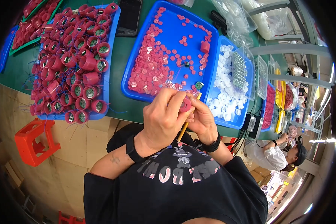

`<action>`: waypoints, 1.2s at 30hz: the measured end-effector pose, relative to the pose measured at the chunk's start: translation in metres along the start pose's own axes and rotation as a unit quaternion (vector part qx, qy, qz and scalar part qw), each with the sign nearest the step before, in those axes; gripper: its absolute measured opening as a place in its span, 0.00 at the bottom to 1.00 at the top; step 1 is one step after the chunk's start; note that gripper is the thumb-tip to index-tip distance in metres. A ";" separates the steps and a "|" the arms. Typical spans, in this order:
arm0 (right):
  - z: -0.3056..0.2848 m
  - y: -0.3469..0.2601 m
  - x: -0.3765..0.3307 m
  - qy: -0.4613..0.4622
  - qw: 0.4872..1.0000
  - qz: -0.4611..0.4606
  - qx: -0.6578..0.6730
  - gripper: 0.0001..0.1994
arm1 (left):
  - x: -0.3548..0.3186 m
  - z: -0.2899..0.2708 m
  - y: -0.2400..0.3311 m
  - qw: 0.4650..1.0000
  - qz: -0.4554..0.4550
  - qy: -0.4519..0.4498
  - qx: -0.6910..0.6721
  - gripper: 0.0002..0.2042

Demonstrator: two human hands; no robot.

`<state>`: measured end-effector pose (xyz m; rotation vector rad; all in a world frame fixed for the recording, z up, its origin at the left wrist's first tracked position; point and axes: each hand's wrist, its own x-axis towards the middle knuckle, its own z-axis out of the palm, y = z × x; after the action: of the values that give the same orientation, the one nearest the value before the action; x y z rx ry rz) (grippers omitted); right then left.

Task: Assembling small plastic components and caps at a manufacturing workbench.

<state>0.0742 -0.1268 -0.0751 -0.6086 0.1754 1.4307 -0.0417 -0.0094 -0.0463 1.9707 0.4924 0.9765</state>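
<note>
"What are the hands gripping?"
"The left hand has its fingers closed on a red round piece. The right hand curls against it, beside a yellow stick; what it grips, I can't tell."
"Where's the piece?"
"Between both hands, at the near side of the blue tray."

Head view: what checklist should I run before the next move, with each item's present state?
1. Pink round piece held between left hand and right hand: ok.
2. Yellow stick at the right hand: ok.
3. Grip firm enough: cannot tell.
4. Pink discs available in the blue tray: ok.
5. Blue tray holding discs only: not ok; a pink cup lies there too.
</note>
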 end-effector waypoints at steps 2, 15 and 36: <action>0.007 0.000 0.000 0.032 0.999 0.002 0.004 0.11 | 0.001 0.000 0.000 1.000 -0.001 0.000 -0.003 0.18; 0.018 0.001 -0.003 0.047 0.999 -0.005 -0.001 0.15 | 0.005 0.000 0.001 1.000 0.005 0.010 -0.011 0.19; 0.021 -0.001 -0.008 0.014 0.994 -0.041 -0.101 0.12 | 0.002 -0.002 -0.005 1.000 0.022 -0.011 -0.011 0.18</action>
<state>0.0693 -0.1235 -0.0535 -0.7920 0.0272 1.3696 -0.0416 -0.0040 -0.0492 1.9786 0.4256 0.9832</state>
